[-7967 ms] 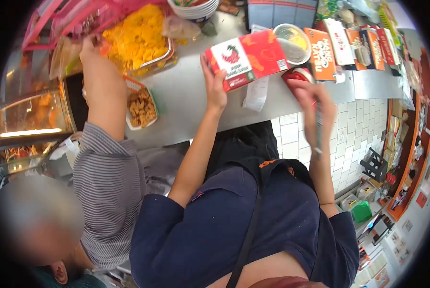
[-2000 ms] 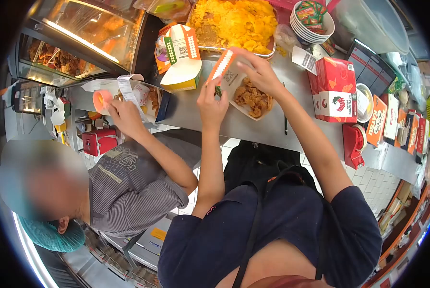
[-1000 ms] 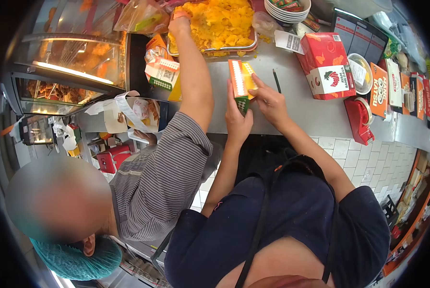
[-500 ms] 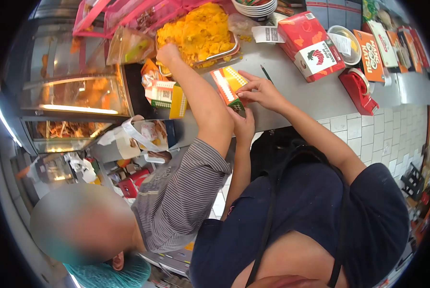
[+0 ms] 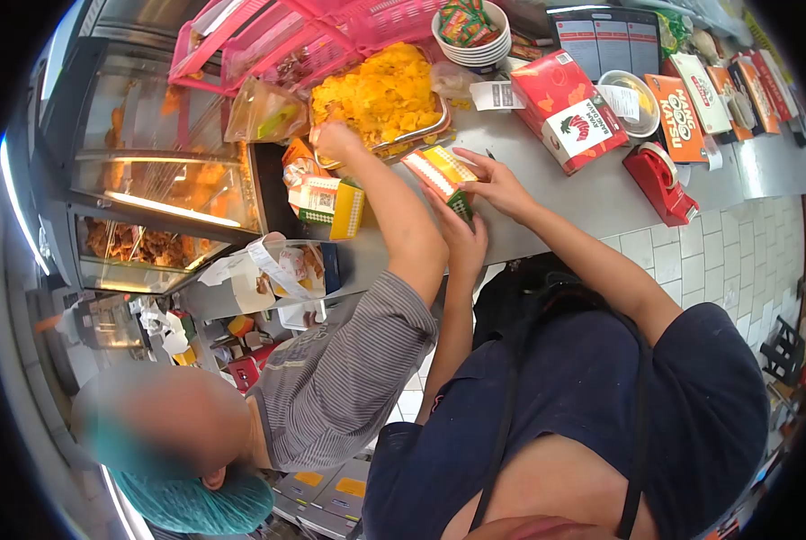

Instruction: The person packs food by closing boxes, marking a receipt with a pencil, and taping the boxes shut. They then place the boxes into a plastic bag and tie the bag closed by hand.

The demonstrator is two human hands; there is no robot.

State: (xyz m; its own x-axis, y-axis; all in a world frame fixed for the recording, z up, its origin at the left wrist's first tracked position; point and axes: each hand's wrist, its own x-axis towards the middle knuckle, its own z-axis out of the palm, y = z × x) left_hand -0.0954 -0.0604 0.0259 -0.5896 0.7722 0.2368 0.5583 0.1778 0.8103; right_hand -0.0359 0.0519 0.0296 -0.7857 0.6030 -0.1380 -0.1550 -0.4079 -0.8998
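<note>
A small yellow, white and green cardboard food box [image 5: 439,171] is between my two hands over the steel counter. My left hand [image 5: 461,236] grips its lower end from below, with the fingers along its near side. My right hand [image 5: 502,189] is closed at the box's right edge, thumb and fingers pressed on it. Just left of the box, a co-worker's arm crosses in front of me. Their hand [image 5: 338,144] is at the near left edge of a metal tray [image 5: 443,121] heaped with yellow chips [image 5: 376,85].
Another food box [image 5: 317,200] stands near the co-worker's arm. A pink basket [image 5: 304,36] and stacked paper bowls [image 5: 475,49] are behind. To the right are a red carton [image 5: 569,108], a lidded tub [image 5: 632,103] and a red tape dispenser [image 5: 659,184]. A heated display case [image 5: 160,180] is left.
My view has shifted slightly, so the counter things appear further right or lower. The box is turned a little in my hands. The co-worker's hand stays by the chip tray.
</note>
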